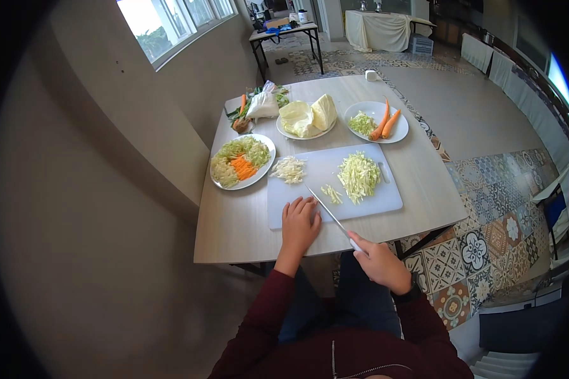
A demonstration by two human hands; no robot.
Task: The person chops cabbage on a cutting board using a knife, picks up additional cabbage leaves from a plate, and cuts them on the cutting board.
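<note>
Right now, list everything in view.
table: 1, pale, centre
board: 1, white, on table
knife: 1, silver, over board
piles: 3, pale, on board
plates: 3, white, on table
cabbage: 2, pale green, middle plate
carrots: 2, orange, right plate
shreds: uncountable, green and orange, outer plates
bag: 1, white, far-left corner
block: 1, white, far edge
far tables: 2 seen, pale, behind
window: 1, white, upper left
left hand: 1, maroon-sleeved, on board
right hand: 1, maroon-sleeved, on knife

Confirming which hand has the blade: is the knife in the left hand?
No, the right hand grips the knife by its handle, while the left hand is at the cutting board.
</note>
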